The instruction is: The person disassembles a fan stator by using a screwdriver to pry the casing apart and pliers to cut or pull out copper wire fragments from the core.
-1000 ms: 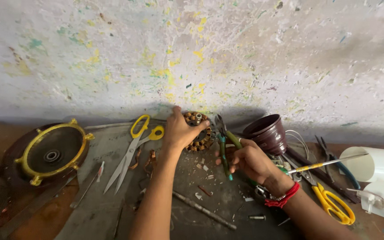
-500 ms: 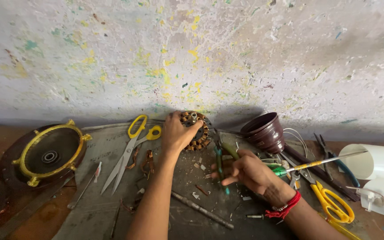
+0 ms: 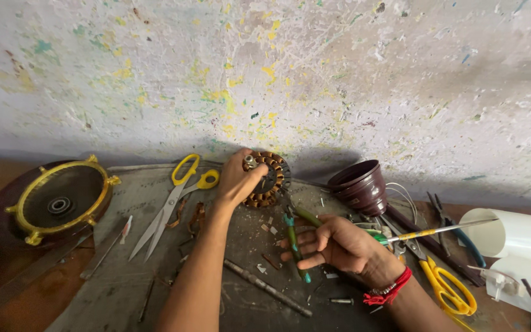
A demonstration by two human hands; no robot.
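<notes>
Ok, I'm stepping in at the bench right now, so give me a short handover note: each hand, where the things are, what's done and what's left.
Left hand: grips the copper-wound stator, tipped on edge near the wall.
Right hand: holds green-handled pliers, nose pointing toward the stator.
Nearby: yellow scissors left of the stator, dark cup to its right, yellow-rimmed motor cover far left.
Done: small cut scraps lie under the stator.
Left: windings remain on the stator; how far the work has got cannot be told.
</notes>
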